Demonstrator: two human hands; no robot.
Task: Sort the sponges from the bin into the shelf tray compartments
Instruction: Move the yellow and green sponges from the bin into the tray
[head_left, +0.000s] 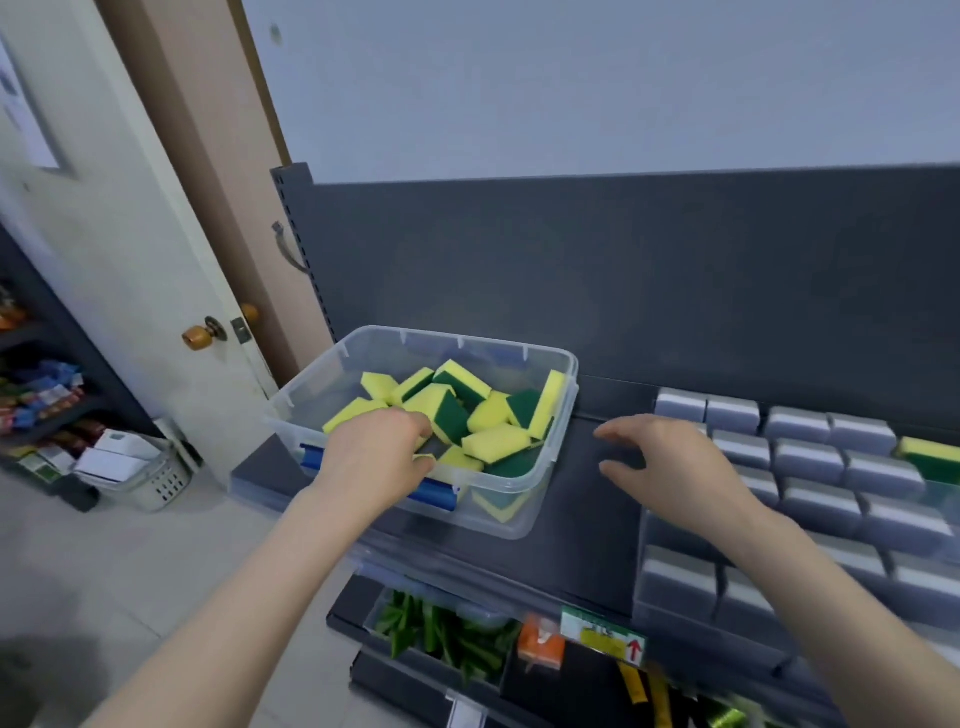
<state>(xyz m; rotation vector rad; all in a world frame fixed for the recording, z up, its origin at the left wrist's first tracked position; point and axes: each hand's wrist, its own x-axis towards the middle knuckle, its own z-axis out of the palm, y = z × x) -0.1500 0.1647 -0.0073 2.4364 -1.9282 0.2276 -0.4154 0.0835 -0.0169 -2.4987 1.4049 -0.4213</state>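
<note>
A dark grey shelf (597, 519) with a matching back panel (571, 286) stands beside a pale door (130, 260). Head view: a clear plastic bin (322, 395) with a blue latch (431, 491) sits on the shelf. It holds a loose pile of yellow-and-green sponges (493, 441). The left grip (371, 449) reaches over the near wall of the bin, knuckles up, with its fingers curled down into the pile. It cannot be told whether they pinch a sponge. The remaining sponges lie ahead and to the right of this grip. The right grip (670, 462) hovers over bare shelf just right of the bin, fingers spread and relaxed, holding nothing. Right of this grip, the shelf tray (701, 618) carries rows of grey sponges (810, 457). One yellow-and-green sponge (930, 457) sits at the tray's far right edge. Its compartment cannot be determined.
</note>
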